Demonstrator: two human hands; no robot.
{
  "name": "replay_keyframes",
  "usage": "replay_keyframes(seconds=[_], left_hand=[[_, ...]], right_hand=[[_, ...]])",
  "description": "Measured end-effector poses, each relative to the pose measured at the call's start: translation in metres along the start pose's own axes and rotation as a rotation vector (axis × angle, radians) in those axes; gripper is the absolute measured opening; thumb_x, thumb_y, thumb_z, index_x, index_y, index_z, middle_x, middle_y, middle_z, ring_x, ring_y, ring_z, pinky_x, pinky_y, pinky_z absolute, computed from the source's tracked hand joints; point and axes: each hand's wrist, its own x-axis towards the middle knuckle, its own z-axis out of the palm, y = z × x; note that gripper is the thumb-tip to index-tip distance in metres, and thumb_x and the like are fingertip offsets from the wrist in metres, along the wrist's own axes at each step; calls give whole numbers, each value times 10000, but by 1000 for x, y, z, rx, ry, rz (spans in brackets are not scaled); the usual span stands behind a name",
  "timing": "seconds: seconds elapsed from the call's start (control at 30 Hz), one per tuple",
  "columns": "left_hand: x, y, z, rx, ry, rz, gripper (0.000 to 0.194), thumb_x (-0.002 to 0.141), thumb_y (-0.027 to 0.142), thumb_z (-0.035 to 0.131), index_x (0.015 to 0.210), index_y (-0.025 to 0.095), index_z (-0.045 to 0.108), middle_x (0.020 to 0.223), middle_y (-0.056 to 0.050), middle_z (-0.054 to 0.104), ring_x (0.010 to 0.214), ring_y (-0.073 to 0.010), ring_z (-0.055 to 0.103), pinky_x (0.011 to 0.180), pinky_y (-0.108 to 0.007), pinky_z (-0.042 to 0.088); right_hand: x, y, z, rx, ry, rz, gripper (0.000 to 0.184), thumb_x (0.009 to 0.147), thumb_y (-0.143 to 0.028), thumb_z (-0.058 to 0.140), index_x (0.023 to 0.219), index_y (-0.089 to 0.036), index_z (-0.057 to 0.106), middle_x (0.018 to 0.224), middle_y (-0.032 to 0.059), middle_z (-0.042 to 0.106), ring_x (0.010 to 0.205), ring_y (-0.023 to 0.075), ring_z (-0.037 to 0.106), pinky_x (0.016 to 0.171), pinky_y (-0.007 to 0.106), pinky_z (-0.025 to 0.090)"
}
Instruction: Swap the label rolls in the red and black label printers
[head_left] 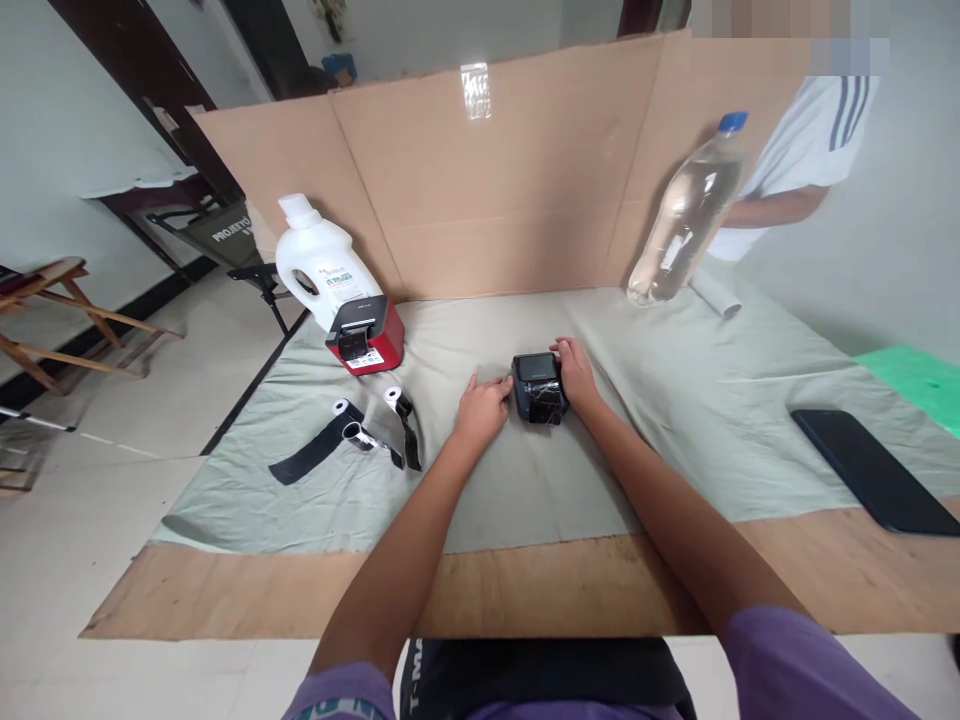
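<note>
Head view: black device [538, 390] between grasping hands [484, 408] [577, 375], "T-MA" on dark garment [540, 672]

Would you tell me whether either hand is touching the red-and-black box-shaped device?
No, the left hand and right hand flank the small black boxy device, away from the red-and-black box-shaped device.

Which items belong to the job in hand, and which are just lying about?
In use:
black device, touched by left hand and right hand
possibly the loose rolls, untouched, with dark strips like the device's front

Apparently just lying about:
red-and-black device
white jug
clear bottle
white tube
phone
green sheet
</note>
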Motion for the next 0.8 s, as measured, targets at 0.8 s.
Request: replay_keyframes(seconds=[0.8], left_hand=[[1, -10, 12, -387, 58, -52, 715, 796, -48, 424, 1365, 312, 663, 1385, -34, 680, 1393, -189, 561, 1293, -602, 42]], right_hand=[[1, 2, -2, -2, -19, -19, 567, 915, -726, 350, 1134, -247, 561, 1145, 87, 706, 997, 246, 661, 932, 429, 517]])
